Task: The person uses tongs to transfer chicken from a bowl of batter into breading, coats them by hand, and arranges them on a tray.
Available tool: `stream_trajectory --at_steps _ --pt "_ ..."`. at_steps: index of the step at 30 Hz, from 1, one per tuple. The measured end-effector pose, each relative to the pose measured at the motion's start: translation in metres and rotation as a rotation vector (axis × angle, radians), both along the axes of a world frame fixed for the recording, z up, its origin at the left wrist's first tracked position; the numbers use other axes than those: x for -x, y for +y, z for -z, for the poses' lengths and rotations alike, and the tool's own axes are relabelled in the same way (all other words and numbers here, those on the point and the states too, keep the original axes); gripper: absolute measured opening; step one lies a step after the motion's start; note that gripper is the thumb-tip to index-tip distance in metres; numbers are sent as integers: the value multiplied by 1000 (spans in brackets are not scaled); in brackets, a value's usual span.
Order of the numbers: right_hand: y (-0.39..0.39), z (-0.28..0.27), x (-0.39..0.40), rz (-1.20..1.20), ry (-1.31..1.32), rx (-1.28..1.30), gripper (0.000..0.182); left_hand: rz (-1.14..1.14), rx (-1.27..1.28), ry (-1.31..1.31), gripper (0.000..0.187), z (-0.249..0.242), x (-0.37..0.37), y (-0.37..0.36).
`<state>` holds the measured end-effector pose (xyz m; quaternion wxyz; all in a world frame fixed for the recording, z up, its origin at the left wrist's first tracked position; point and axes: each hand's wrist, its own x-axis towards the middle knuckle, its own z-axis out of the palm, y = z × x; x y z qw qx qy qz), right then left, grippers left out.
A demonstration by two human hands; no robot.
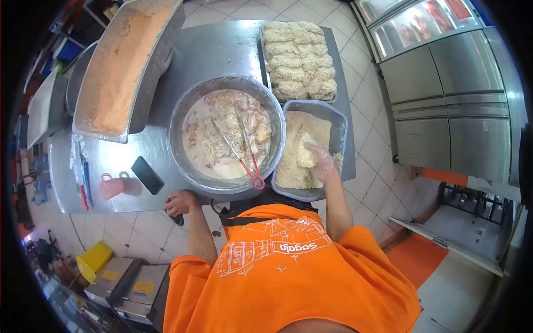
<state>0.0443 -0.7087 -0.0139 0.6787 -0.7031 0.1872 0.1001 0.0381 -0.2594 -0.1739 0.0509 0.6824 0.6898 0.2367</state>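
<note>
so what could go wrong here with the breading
The phone lies close to the bowl of wet batter, so drips could reach it. The tongs lean on the bowl rim and might slide in. The crumb-coated right hand presses a piece near the tub edge, so crumbs may spill to the floor.

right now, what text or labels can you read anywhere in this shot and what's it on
"sagalo", or close to it: white print on the orange apron, seen upside down, last letters uncertain.
Yellow stickers on the metal boxes on the floor: too small to read.
Labels in the display fridge: blurred.
</note>
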Motion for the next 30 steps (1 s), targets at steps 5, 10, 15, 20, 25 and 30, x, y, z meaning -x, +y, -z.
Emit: stream_trajectory --at_steps 5,10,15,20,25,30 --pt "-29 50 -8 115 598 289 60 7 -23 -10 24 3 2 3" --pt "-28 22 -2 -26 579 322 66 12 -30 -20 24 10 1 2" --pt "-29 0 1 89 296 -272 59 18 -66 25 24 13 5 2" --pt "-43 8 -20 -227 509 587 56 12 -79 41 25 15 2 4" --pt "-41 35 -57 -121 195 1068 51 15 -44 23 25 8 1 0" --pt "-59 82 -73 11 74 785 46 9 -44 -19 24 6 0 -2"
